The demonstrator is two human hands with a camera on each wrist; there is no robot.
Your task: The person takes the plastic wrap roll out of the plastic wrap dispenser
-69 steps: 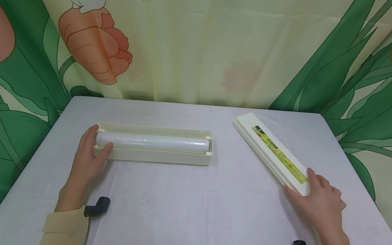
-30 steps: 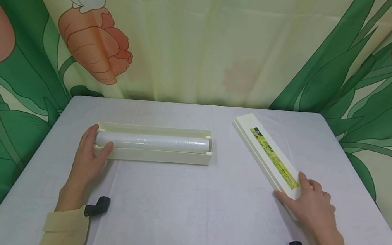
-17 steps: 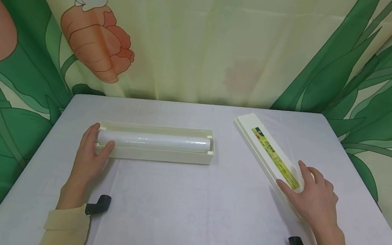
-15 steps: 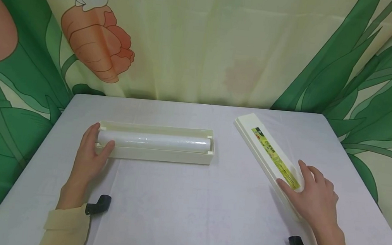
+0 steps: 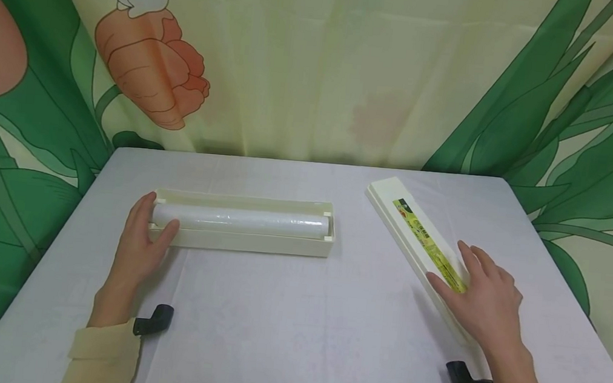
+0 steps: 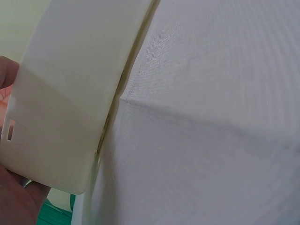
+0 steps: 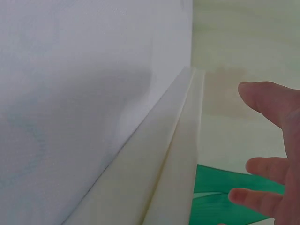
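- The dispenser box lid (image 5: 415,237) is laid on the white tablecloth (image 5: 273,322), well apart from the cling-film dispenser box (image 5: 247,243) and to its right; its green-yellow label (image 5: 429,245) is turned upward.
- The lid's long axis is slanted, its far end set toward the left and its near end covered by the right hand (image 5: 485,304), which is much the nearer hand.
- In the head view, the lid is seen running forward and leftward from the right fingers, between the thumb on its left side and the fingers toward its right.
- The right fingers are spread wide and nothing is held; a gap is shown between the visible fingers and the lid in the right wrist view.
- The box's left end is held by the left hand (image 5: 139,250), the thumb placed at the front and the fingers behind.
- The box's long axis is set crosswise, at an angle to the lid's; the film roll (image 5: 241,220) is exposed inside.
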